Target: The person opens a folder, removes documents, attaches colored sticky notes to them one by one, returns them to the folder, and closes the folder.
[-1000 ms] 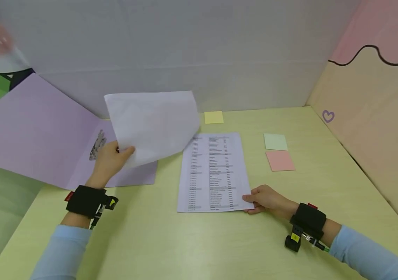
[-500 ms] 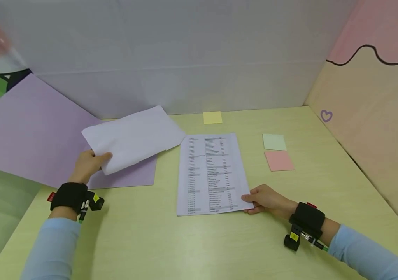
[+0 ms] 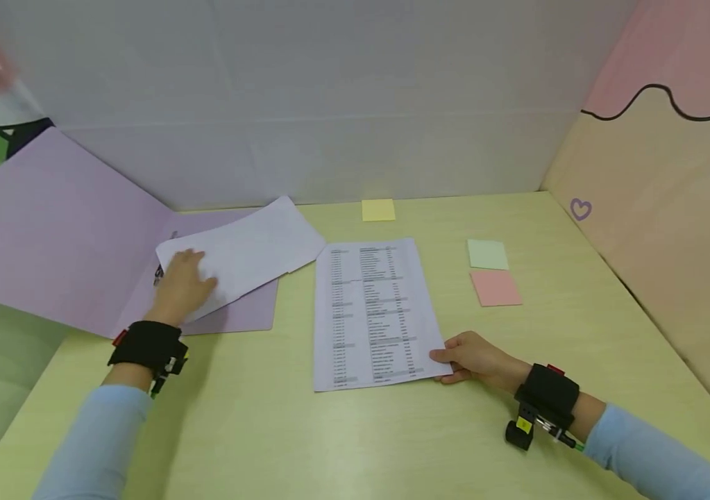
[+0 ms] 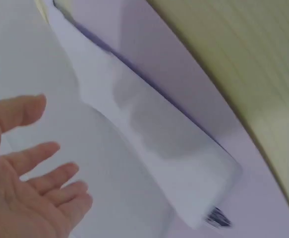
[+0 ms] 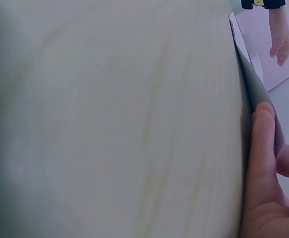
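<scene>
Letting go of the white paper [image 3: 251, 246], which it pinched by a corner 0.5 s ago, the left hand [image 3: 181, 287] now has its fingers spread over it; that grip is wide and holds nothing. Whether any fingertip touches the paper, I cannot tell. The paper, seemingly more than 1 sheet, lies askew across the flat half of the purple folder [image 3: 61, 229], its right end reaching past the folder to the top left corner of the printed sheet [image 3: 370, 316]. The folder's other half slants up at the left. The right hand [image 3: 476, 357] has stayed put, its grip narrow, thumb and fingers pinching the near right corner of the printed sheet, which lies on the surface [image 3: 305, 444]. The yellow note [image 3: 378, 210], green note [image 3: 487, 255] and pink note [image 3: 495, 288] lie where they were, all 3 well apart from the left hand. For the work in hand, this suggests that the white paper is set down but not lined up with the folder, while 1 hand steadies the printed sheet.
</scene>
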The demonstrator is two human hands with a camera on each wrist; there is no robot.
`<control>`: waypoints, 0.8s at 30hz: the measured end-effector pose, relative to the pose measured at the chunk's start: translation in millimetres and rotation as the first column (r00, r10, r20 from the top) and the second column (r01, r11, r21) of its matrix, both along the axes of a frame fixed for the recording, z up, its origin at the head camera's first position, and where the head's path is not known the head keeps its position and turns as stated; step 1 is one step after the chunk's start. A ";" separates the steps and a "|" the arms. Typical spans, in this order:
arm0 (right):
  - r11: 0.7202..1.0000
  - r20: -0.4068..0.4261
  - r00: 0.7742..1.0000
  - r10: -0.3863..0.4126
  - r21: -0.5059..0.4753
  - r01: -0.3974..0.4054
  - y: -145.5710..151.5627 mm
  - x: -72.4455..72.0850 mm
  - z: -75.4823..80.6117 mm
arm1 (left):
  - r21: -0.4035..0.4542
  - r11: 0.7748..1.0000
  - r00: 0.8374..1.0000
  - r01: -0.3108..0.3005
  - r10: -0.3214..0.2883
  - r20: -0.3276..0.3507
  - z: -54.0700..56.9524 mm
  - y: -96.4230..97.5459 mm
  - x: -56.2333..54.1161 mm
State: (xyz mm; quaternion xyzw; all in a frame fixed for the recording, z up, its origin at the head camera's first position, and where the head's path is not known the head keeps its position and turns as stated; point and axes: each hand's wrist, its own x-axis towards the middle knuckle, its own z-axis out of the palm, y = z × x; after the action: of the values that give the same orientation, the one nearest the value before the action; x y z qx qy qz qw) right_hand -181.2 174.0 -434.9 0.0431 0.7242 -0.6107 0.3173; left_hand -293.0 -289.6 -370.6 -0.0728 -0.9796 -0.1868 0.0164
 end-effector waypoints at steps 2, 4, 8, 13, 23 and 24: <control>1.000 0.002 1.000 -0.007 0.007 0.007 1.8 2.3 0.5 | -0.041 0.981 0.981 0.191 -0.190 0.029 -1.8 36.9 13.5; 1.000 0.003 1.000 -0.014 0.012 0.014 3.5 4.6 0.8 | -0.047 0.933 0.928 0.356 -0.348 0.133 -6.1 74.8 32.0; 1.000 0.000 1.000 -0.015 0.012 0.015 5.0 8.4 0.6 | -0.100 0.809 0.793 0.580 -0.532 0.298 -20.2 128.9 69.1; 1.000 -0.008 1.000 -0.009 0.006 0.009 4.7 9.9 1.0 | -0.230 0.738 0.764 0.635 -0.556 0.327 -30.6 153.2 92.1; 0.923 -0.120 0.966 0.230 0.340 -0.177 14.6 -10.3 15.3 | -0.184 0.757 0.769 0.626 -0.562 0.303 -35.6 151.6 94.6; 0.890 -0.153 0.954 0.257 0.422 -0.172 16.5 -17.5 18.5 | -0.175 0.759 0.768 0.628 -0.567 0.298 -35.4 150.9 95.6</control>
State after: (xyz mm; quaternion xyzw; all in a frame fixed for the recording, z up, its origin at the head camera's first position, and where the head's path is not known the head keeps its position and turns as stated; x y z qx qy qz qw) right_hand -198.8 190.5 -416.4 -0.0362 0.8637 -0.4100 0.2911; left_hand -197.4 -138.7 -406.1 -0.3630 -0.9151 -0.0569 -0.1660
